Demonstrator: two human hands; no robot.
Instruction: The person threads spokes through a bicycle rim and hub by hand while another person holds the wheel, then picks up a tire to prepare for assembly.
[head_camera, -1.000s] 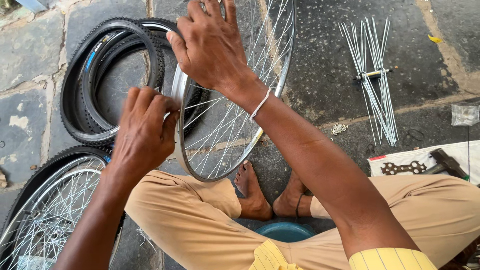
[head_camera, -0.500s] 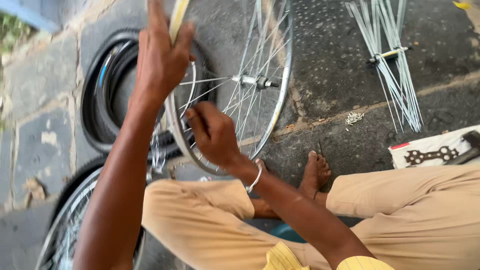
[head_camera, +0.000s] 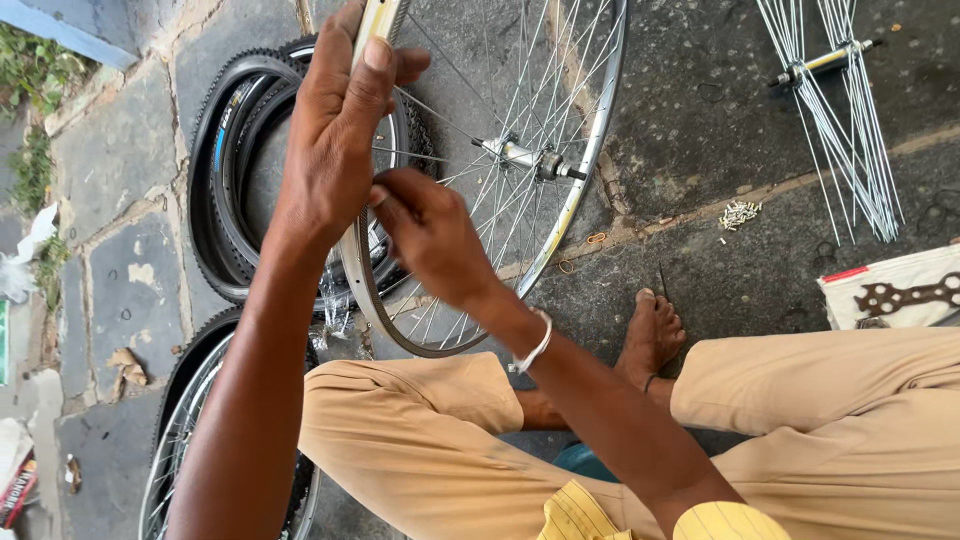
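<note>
Both hands have shifted on the wheel: the left hand (head_camera: 335, 130) now sits higher on the rim, and the right hand (head_camera: 425, 235) has moved up beside it.

Left hand is wrapped over the top of the bare spoked wheel (head_camera: 560, 180), thumb pressed along the silver rim, fingers curled behind it. Right hand, metal bangle at the wrist, is bunched with its fingertips pinched together at the spokes just below the left palm; what it pinches I cannot tell. That wheel stands tilted on the stone floor (head_camera: 700, 120) in front of the folded knees, its hub (head_camera: 520, 155) showing. Black tyres (head_camera: 215, 190) lie behind it at the floor's left edge, another spoked wheel (head_camera: 185, 440) at the lower left corner, loose spokes (head_camera: 850, 130) at the upper right.
</note>
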